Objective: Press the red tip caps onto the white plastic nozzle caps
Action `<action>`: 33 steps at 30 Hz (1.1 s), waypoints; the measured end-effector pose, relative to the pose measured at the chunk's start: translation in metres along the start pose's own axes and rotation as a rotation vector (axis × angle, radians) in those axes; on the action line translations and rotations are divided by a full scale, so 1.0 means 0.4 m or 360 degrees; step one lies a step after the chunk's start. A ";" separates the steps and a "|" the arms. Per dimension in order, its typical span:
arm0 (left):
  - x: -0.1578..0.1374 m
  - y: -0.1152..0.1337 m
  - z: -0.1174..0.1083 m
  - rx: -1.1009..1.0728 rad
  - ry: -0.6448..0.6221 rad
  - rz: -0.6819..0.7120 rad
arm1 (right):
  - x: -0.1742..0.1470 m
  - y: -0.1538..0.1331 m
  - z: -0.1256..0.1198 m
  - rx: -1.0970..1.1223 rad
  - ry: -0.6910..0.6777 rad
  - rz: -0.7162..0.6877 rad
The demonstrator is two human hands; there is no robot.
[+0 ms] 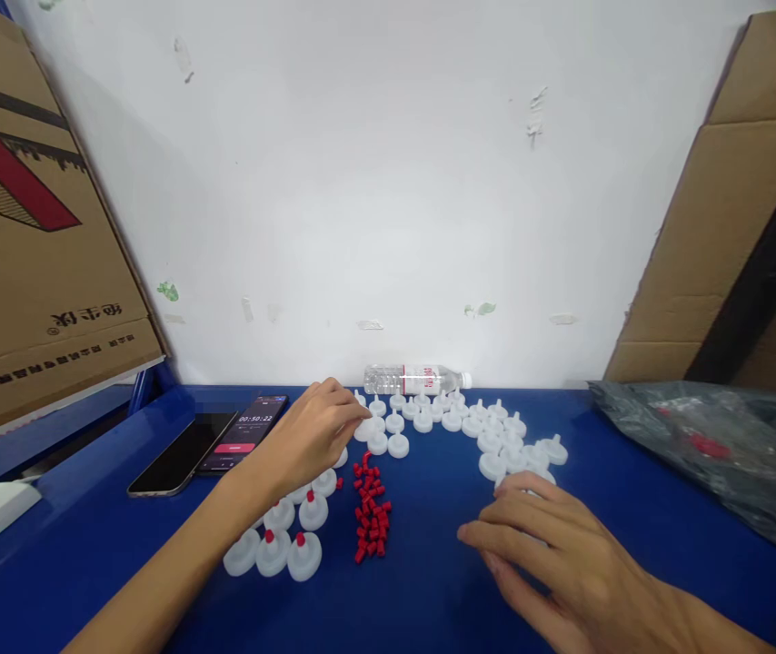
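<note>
My left hand (323, 422) reaches to the back cluster of white nozzle caps (398, 445), its fingers closed at the spout of one cap. My right hand (558, 554) hovers at the near side of the right-hand group of white nozzle caps (492, 466), fingers stretched and apart, with nothing seen in them. Between the hands lies a loose pile of small red tips (371, 513). At the left, partly behind my left forearm, stand several white caps; some carry a red tip on the spout, such as this red-tipped cap (304, 557).
A clear plastic bottle (405, 378) lies along the wall. Two phones, one a dark phone (180, 456) and one a phone showing a timer (244, 436), lie at left. A grey plastic bag (708, 454) covers the right side. Cardboard (34, 272) flanks the blue table (429, 581).
</note>
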State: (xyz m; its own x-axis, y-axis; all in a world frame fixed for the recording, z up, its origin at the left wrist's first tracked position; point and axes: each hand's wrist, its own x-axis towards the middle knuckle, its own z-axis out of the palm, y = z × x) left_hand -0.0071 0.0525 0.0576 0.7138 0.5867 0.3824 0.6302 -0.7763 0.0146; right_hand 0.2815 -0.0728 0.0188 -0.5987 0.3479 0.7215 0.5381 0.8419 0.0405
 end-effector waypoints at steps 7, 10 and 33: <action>0.005 0.107 -0.009 -0.0468 0.0244 0.0316 | -0.010 0.008 0.012 -0.0152 -0.0082 0.0351; -0.001 0.150 0.012 -0.0570 0.0287 0.0441 | -0.027 0.013 0.030 -0.0265 -0.0176 0.0454; -0.040 0.012 -0.069 -0.0094 -0.0667 -0.0498 | -0.030 0.010 0.065 -0.0014 -0.0103 0.0513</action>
State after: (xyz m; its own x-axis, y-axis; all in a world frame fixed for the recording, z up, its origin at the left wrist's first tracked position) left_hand -0.0241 0.0329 0.0769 0.5628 0.8250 -0.0506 0.8231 -0.5538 0.1255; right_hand 0.2753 -0.0631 -0.0074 -0.4331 0.6214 0.6529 0.7107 0.6809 -0.1767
